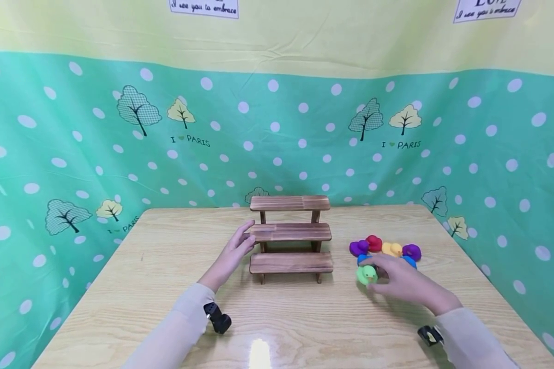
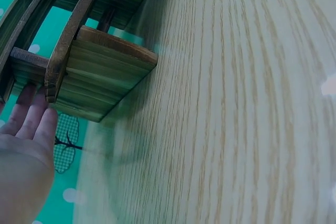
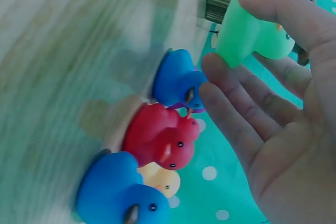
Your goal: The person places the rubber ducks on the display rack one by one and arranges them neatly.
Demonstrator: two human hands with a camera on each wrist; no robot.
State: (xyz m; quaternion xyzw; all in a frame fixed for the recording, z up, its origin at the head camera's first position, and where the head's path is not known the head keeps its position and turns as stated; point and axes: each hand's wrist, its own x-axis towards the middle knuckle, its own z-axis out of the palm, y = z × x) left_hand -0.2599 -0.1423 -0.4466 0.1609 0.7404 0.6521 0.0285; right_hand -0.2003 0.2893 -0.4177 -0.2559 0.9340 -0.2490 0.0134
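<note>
My right hand [image 1: 403,281] pinches a green rubber duck [image 1: 365,275] between thumb and fingers. In the right wrist view the green duck [image 3: 239,35] is off the table, its beak turned away from the palm. My left hand [image 1: 231,254] reaches to the left end of a three-step wooden stand [image 1: 291,263], fingers extended at the middle board. The left wrist view has these fingers [image 2: 44,124] right by the board's end. Below the held duck sit a red duck [image 3: 157,137] and two blue ducks, one nearer the camera [image 3: 107,182].
Behind the right hand are purple ducks [image 1: 358,248], another red duck [image 1: 374,243] and a yellow duck [image 1: 391,249]. The stand is toward the back of the wood-grain table [image 1: 184,230]. A green dotted cloth [image 1: 304,133] hangs behind and at both sides.
</note>
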